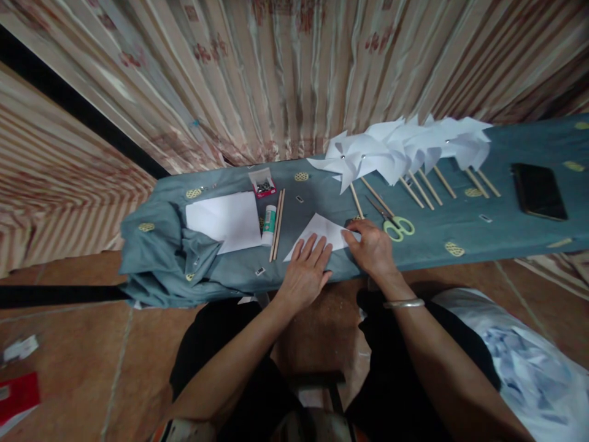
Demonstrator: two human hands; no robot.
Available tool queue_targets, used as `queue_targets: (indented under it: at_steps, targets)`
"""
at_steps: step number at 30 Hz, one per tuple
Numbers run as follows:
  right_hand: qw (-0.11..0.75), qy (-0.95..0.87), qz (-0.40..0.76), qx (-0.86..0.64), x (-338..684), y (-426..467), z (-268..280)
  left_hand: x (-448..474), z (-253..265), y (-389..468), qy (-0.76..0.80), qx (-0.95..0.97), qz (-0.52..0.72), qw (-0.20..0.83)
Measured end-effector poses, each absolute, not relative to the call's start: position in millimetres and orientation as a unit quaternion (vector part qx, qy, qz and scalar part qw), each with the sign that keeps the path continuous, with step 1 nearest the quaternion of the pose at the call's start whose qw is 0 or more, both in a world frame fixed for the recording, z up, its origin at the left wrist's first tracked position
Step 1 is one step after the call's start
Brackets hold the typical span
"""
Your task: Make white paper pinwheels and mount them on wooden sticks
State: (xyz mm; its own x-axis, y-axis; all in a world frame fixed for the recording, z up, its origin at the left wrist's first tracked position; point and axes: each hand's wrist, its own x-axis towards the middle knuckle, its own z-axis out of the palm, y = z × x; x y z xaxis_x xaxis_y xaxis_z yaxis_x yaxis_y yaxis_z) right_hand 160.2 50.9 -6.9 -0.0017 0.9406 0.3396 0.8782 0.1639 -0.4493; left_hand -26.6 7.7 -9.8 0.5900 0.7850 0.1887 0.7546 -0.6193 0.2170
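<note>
A sheet of white paper (317, 227), folded into a triangle, lies on the cloth-covered table between my hands. My left hand (306, 264) rests flat on its near edge, fingers stretched out. At the paper's right corner my right hand (372, 245) pinches the tip between thumb and fingers. Just right of that hand lie scissors (398, 229) with light green handles. On the left are two wooden sticks (277, 226), a glue stick (269, 226), an opened small box of metal pins (263, 184) and a stack of white paper (225, 218).
Several white paper pinwheels (396, 150) on sticks overlap along the table's back. A black phone (539, 191) lies at the right. Curtains (276, 80) hang behind the table (427, 236). A white plastic bag (529, 368) stands on the floor beside my right leg.
</note>
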Motion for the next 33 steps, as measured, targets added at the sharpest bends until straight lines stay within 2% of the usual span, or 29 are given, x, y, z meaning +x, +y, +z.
queue_targets:
  at_steps: [6, 21, 28, 33]
  targets:
    - [0.282, -0.728, 0.009, -0.624, 156, 40, -2, -26, -11, 7, 0.432, 0.892, 0.123, 0.044]
    - [0.251, -0.746, -0.013, -0.617, 150, 22, -17, -27, -9, 7, 0.425, 0.898, 0.101, 0.05]
    - [0.244, -0.692, -0.058, -0.677, 193, 23, -14, -29, -11, 9, 0.418, 0.902, 0.096, 0.042]
    - [0.262, -0.707, -0.08, -0.652, 198, 18, -7, -29, -12, 9, 0.417, 0.903, 0.096, 0.037]
